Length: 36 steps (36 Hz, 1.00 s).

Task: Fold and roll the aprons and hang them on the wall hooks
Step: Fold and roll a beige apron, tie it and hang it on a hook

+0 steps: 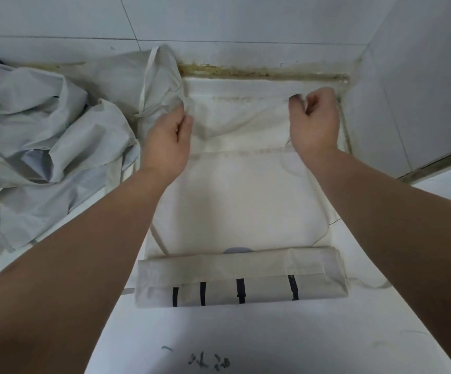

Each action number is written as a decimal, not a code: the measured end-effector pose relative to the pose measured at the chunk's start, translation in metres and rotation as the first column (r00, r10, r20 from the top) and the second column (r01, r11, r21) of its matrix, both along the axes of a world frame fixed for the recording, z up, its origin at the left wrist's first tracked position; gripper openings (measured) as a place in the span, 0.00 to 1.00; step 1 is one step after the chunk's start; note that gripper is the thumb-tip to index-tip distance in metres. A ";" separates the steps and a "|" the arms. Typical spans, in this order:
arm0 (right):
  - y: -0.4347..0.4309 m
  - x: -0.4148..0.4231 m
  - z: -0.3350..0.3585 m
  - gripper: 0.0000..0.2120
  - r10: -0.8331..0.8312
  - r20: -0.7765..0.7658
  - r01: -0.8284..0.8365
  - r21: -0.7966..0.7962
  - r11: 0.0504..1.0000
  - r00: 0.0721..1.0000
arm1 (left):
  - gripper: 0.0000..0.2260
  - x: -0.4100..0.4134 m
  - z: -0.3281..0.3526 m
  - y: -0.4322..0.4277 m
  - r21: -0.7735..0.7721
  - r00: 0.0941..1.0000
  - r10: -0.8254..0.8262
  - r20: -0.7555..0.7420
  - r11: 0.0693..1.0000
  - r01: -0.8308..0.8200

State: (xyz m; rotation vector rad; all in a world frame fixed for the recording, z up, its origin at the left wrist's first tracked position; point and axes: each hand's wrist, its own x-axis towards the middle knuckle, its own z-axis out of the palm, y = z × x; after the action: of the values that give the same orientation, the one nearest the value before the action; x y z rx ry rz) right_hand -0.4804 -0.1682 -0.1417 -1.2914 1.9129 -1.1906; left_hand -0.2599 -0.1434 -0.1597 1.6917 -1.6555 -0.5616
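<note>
Our white surface [246, 333] sat in a grimy tiled corner [364, 47], its dark scrawl [209, 363] unreadable. Our left hand [167, 141] and right hand [314, 122] each pinched the far edge of the apron [237, 198].

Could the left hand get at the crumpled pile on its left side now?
Probably yes. The pile lies right beside the left hand, with nothing between them. But that hand, like the right hand, pinches the far edge of the flat apron, so it must let go first.
</note>
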 end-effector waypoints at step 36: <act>0.214 -0.018 -0.034 0.30 0.891 -0.392 -0.496 0.740 0.454 0.231 | 0.41 -0.023 -0.028 0.216 0.514 0.673 -0.591 0.445 0.784 0.348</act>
State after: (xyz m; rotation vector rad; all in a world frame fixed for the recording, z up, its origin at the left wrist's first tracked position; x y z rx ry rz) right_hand -0.4988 0.0457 -0.1757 -2.2135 1.4432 0.4469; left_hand -0.2830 0.0725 -0.1879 1.8109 -2.6525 -0.6928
